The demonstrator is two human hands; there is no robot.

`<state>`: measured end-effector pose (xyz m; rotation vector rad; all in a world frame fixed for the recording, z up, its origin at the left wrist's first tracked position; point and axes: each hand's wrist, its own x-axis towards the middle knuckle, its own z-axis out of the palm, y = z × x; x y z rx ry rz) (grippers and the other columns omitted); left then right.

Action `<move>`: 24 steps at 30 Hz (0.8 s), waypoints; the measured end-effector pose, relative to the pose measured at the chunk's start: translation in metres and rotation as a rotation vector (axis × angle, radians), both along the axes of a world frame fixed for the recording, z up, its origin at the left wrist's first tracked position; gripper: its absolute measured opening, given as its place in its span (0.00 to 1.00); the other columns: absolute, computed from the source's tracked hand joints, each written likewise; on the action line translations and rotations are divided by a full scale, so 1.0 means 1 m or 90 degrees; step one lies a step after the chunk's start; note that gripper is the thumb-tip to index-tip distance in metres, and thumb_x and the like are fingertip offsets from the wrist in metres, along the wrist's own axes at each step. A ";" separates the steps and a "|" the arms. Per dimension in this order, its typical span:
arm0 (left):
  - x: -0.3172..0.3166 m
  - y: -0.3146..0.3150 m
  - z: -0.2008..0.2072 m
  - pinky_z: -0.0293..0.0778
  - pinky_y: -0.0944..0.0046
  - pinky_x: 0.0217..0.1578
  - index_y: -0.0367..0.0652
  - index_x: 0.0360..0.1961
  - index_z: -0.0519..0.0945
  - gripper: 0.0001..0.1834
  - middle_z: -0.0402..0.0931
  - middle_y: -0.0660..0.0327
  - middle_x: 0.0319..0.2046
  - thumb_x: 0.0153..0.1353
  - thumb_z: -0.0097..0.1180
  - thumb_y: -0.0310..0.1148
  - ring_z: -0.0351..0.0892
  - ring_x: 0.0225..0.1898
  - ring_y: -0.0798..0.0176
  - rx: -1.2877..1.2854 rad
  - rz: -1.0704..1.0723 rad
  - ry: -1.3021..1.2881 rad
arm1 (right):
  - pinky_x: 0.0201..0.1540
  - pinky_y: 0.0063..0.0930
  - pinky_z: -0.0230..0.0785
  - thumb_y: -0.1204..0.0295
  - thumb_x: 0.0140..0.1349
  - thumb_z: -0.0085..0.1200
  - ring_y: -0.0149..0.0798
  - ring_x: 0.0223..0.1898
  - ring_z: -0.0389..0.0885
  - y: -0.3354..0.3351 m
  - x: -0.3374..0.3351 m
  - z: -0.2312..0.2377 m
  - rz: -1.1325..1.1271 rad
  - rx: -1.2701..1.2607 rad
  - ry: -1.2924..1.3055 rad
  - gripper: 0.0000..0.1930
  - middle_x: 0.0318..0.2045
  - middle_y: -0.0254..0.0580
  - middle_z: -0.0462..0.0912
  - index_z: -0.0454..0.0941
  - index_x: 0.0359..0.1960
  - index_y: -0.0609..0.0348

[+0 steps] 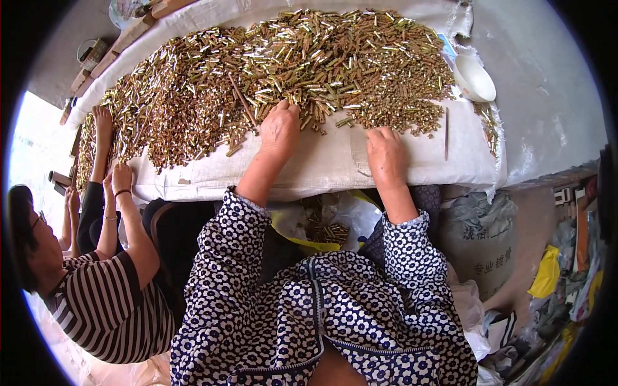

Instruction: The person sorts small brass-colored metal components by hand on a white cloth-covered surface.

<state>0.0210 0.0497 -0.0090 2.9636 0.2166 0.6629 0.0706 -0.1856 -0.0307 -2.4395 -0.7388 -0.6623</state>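
Note:
A broad heap of small brass-coloured metal tubes [309,64] covers the cloth-topped table, with short nub-like metal pieces [386,106] gathered at its near right and more of them at the left. At the near edge of the tubes is my left hand [280,132], its fingers bent and pressed together; what they pinch is hidden. My right hand [387,157] rests on the pale cloth [322,161] beside the short pieces, fingers curled under, and I cannot see what is in them. Between the hands, a few loose tubes [344,122] lie on the cloth.
A thin brown stick [242,101] lies in the heap, another stick [446,134] on the cloth at right. A white bowl [475,78] sits at the far right edge. Below the table is a bag holding tubes [326,233]. A person in a striped shirt [106,309] works at left.

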 end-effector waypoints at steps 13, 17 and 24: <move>-0.065 -0.037 0.009 0.72 0.73 0.24 0.37 0.44 0.74 0.08 0.77 0.62 0.31 0.64 0.52 0.25 0.79 0.31 0.69 -1.104 -0.105 -0.038 | 0.38 0.14 0.70 0.84 0.57 0.55 0.21 0.33 0.76 0.019 -0.046 -0.002 0.270 0.482 0.548 0.09 0.33 0.32 0.80 0.78 0.39 0.63; -0.074 -0.044 0.009 0.72 0.74 0.24 0.38 0.40 0.74 0.06 0.77 0.62 0.32 0.64 0.53 0.26 0.79 0.31 0.70 -1.167 -0.112 -0.034 | 0.42 0.17 0.71 0.83 0.57 0.55 0.24 0.35 0.78 0.024 -0.056 0.011 0.294 0.516 0.642 0.08 0.32 0.33 0.80 0.77 0.39 0.64; -0.080 -0.052 0.003 0.71 0.75 0.24 0.39 0.38 0.74 0.04 0.78 0.62 0.29 0.64 0.53 0.27 0.79 0.29 0.71 -1.214 -0.150 -0.031 | 0.44 0.19 0.71 0.83 0.57 0.55 0.26 0.36 0.78 0.024 -0.061 0.008 0.312 0.595 0.688 0.08 0.34 0.34 0.79 0.76 0.39 0.63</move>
